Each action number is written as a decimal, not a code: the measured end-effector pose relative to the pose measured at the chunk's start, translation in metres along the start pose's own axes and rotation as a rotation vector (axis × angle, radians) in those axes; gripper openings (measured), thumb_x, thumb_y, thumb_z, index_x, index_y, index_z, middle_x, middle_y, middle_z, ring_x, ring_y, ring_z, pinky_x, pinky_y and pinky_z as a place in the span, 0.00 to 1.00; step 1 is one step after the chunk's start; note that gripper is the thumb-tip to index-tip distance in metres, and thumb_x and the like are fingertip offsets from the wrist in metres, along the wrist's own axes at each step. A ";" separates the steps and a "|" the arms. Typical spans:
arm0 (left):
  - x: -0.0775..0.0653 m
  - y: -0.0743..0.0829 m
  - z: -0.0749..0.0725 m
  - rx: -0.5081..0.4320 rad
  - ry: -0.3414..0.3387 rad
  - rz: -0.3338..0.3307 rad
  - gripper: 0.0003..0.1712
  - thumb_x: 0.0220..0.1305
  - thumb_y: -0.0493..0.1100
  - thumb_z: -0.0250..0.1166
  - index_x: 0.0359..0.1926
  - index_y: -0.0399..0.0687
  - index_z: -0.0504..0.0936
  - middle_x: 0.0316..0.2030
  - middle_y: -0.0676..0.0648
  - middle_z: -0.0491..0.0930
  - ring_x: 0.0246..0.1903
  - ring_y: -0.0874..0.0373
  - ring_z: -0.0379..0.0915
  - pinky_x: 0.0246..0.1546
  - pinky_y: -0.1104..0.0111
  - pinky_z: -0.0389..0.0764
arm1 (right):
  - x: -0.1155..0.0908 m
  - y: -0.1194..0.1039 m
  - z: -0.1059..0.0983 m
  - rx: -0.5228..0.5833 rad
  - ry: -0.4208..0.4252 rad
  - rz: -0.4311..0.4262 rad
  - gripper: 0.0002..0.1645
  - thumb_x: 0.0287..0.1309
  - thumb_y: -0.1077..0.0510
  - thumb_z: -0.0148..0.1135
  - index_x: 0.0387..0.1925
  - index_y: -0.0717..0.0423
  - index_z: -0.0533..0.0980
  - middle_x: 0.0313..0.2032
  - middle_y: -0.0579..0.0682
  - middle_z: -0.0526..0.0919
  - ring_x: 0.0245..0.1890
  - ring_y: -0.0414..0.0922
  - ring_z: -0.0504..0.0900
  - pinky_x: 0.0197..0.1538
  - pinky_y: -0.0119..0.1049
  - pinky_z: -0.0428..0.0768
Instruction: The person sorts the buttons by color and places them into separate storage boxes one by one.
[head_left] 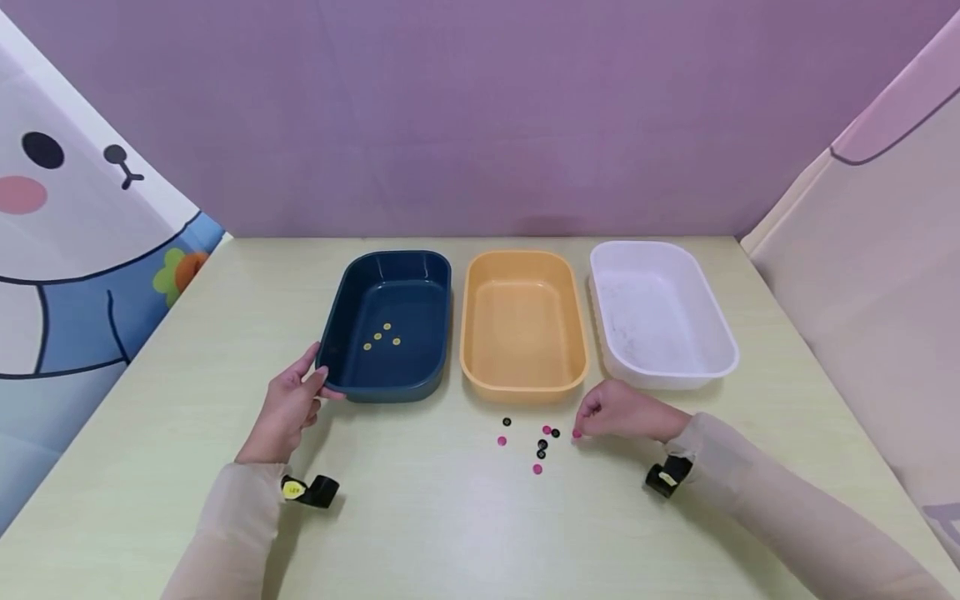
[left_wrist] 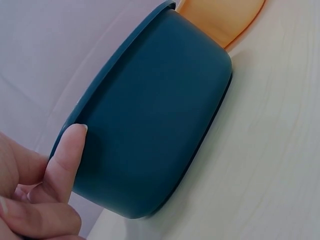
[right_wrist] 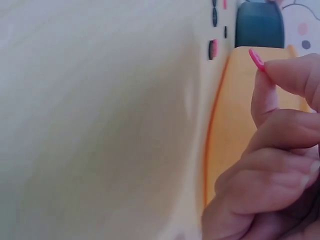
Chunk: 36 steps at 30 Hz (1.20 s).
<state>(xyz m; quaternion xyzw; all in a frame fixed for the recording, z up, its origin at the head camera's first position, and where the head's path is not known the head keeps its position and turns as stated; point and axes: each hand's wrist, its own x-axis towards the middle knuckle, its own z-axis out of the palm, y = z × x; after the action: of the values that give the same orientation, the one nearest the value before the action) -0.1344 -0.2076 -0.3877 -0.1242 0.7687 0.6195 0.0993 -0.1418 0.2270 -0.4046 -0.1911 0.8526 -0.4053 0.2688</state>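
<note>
Right fingers [right_wrist: 295, 75] pinch pink button [right_wrist: 255, 59]; its edge hidden; left fingers [left_wrist: 65, 160] grip blue tray [left_wrist: 150, 115]

I grip the dark teal tub [left_wrist: 155, 115] by one end of its rim [left_wrist: 113, 65] with my left hand [left_wrist: 40, 190], one fingertip [left_wrist: 78, 134] against the outer wall. An orange tub [left_wrist: 222, 19], partly in view, sits beyond the opposite end on the pale tabletop [left_wrist: 270, 150].

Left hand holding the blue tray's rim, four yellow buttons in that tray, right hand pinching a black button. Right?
One thing is off: the right hand pinches a pink button, not a black one, as the right wrist view shows. The rest stands: left hand holding the rim of the blue tray, four yellow buttons in it.
</note>
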 end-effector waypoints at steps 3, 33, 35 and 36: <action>-0.001 0.001 0.000 0.010 0.002 -0.005 0.33 0.76 0.42 0.42 0.76 0.52 0.41 0.18 0.62 0.80 0.08 0.68 0.53 0.12 0.76 0.54 | -0.001 -0.003 -0.002 -0.010 0.011 -0.018 0.06 0.46 0.65 0.61 0.26 0.58 0.84 0.26 0.47 0.85 0.25 0.40 0.69 0.31 0.30 0.66; -0.002 -0.001 -0.005 -0.010 -0.023 -0.018 0.34 0.77 0.43 0.43 0.76 0.54 0.39 0.19 0.61 0.81 0.08 0.67 0.53 0.12 0.75 0.54 | -0.002 -0.037 -0.034 -0.155 0.096 -0.077 0.07 0.50 0.66 0.59 0.23 0.62 0.81 0.28 0.50 0.86 0.20 0.36 0.59 0.25 0.29 0.59; -0.001 0.000 -0.004 -0.011 -0.037 -0.015 0.34 0.77 0.43 0.43 0.76 0.54 0.38 0.20 0.61 0.81 0.08 0.66 0.53 0.12 0.75 0.55 | -0.001 -0.039 -0.036 -0.159 0.122 -0.073 0.07 0.51 0.66 0.58 0.24 0.62 0.82 0.29 0.51 0.86 0.20 0.36 0.59 0.26 0.30 0.59; 0.000 0.001 -0.003 -0.010 -0.042 -0.013 0.34 0.77 0.43 0.43 0.76 0.54 0.38 0.20 0.60 0.81 0.09 0.67 0.53 0.12 0.75 0.55 | -0.001 -0.040 -0.036 -0.164 0.138 -0.072 0.07 0.51 0.66 0.58 0.24 0.62 0.82 0.28 0.51 0.86 0.19 0.36 0.58 0.26 0.30 0.59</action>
<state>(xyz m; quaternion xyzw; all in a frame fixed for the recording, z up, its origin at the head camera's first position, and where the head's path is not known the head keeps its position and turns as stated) -0.1344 -0.2108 -0.3858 -0.1164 0.7624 0.6253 0.1188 -0.1593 0.2250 -0.3534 -0.2146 0.8920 -0.3556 0.1783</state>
